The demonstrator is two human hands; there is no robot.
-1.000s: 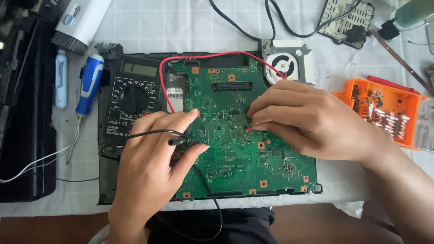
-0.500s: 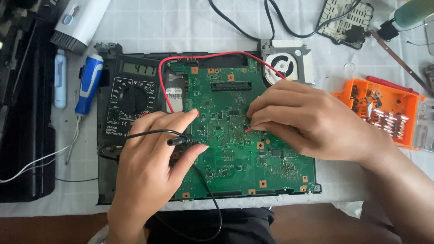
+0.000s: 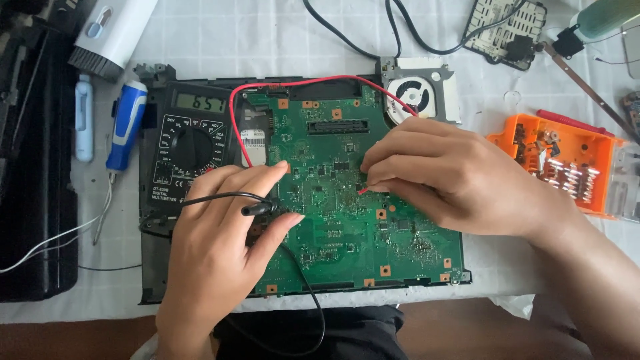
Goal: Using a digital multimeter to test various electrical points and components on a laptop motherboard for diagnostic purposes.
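While seated at the bench (image 3: 200,40), covered in a white gridded mat: both hands at work on a green circuit board (image 3: 347,220) lying in a dark laptop base.

Left hand (image 3: 213,247): grip closed on the black probe (image 3: 261,208), pinched between thumb and forefinger, tip hidden at the board's left edge. Black lead trailing left toward the multimeter (image 3: 190,150) and a second run curving down off the bench's near edge.

Right hand (image 3: 447,177): grip closed on the red probe (image 3: 363,191), only its red tip visible below the fingertips, touching the board near its centre. Red lead (image 3: 300,83) arching from under this hand, across the board's top edge, and down beside the multimeter.

Multimeter: black, rotary dial, lit display, lying just left of the board and partly on the laptop base.

Surroundings:
- Cooling fan (image 3: 420,93) in a metal frame, touching the board's upper right corner.
- Orange bit case (image 3: 567,160), open, right of the right hand, near the wrist.
- Blue-and-white tool (image 3: 127,123), left of the multimeter, beside a pale blue stick-shaped item (image 3: 83,117).
- White brush-headed device (image 3: 110,33), upper left.
- Black case (image 3: 33,167) along the left edge.
- Perforated black panel (image 3: 503,27) and black cables, top right.
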